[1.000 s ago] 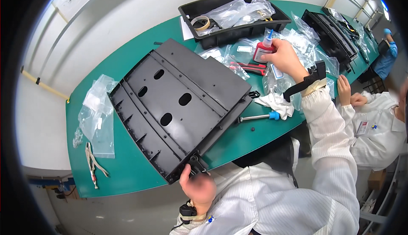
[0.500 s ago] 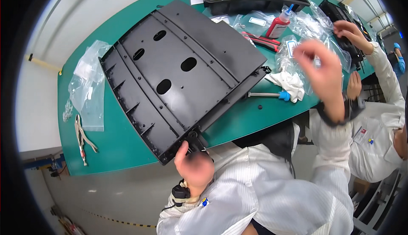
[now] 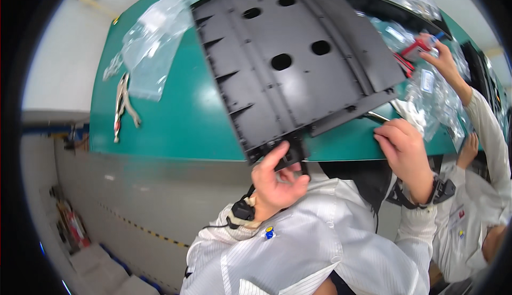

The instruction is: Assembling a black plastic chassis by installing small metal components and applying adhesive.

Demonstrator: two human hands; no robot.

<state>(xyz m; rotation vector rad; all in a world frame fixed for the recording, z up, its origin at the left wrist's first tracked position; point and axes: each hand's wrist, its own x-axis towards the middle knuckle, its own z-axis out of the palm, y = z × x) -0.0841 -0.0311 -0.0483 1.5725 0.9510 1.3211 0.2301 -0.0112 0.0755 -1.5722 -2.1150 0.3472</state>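
Gripping a black bracket (image 3: 297, 148) at the near corner of the panel (image 3: 300, 60), had the left hand (image 3: 277, 186) mostly closed, thumb above and fingers curled below. Had the panel lying on the green table (image 3: 181, 119), that corner by the front edge. Held the right hand (image 3: 405, 148) half-curled near a metal shaft (image 3: 377, 117); could not tell whether clasping anything. Saw a red bottle (image 3: 415, 50) in a co-worker's hand (image 3: 445, 63).

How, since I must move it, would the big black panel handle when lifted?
The black panel is probably stiff, given its long ridges. Smooth and slightly shiny, it could be slippery. Being broad, it might tip one-handed.
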